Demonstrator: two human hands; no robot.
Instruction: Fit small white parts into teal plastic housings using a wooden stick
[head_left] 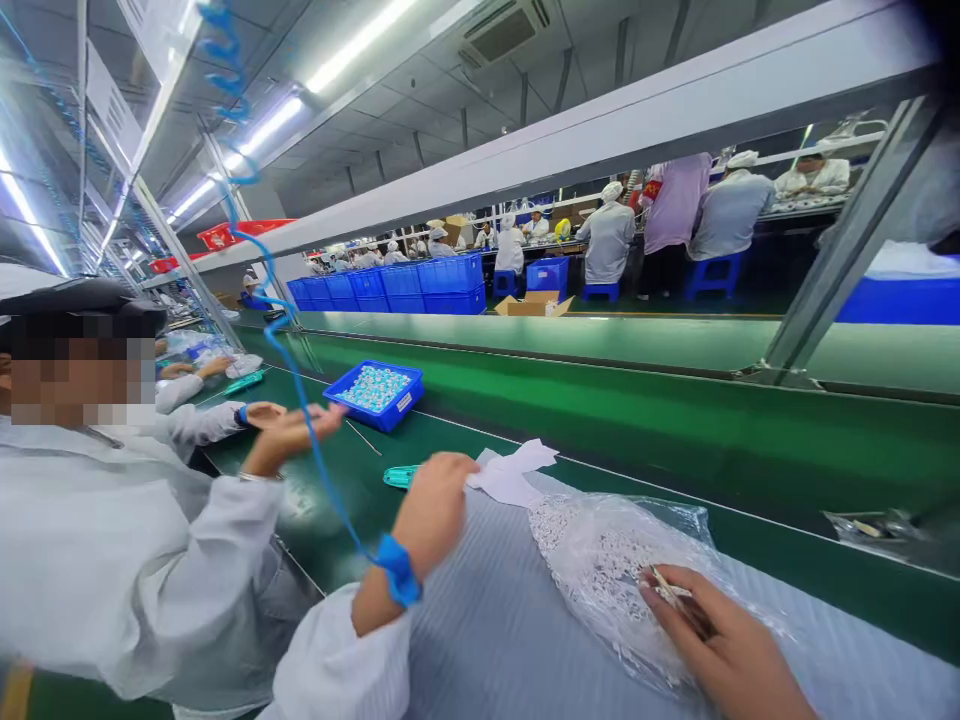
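Note:
My left hand (435, 508), with a blue wrist strap (399, 572), pinches the edge of a white paper sheet (514, 474). A clear plastic bag (600, 560) full of small white parts lies on the grey mat (480, 630). Over the bag's right side, my right hand (709, 625) is closed on tweezers (670, 588). A teal piece (400, 477) lies just behind my left hand, on the green bench.
A blue tray (375, 395) of small teal and white parts stands on the bench. A person (150, 560) sits at the left, hands near the tray. A coiled blue cord (289, 365) hangs in front. A plastic bag (877, 527) lies at the right.

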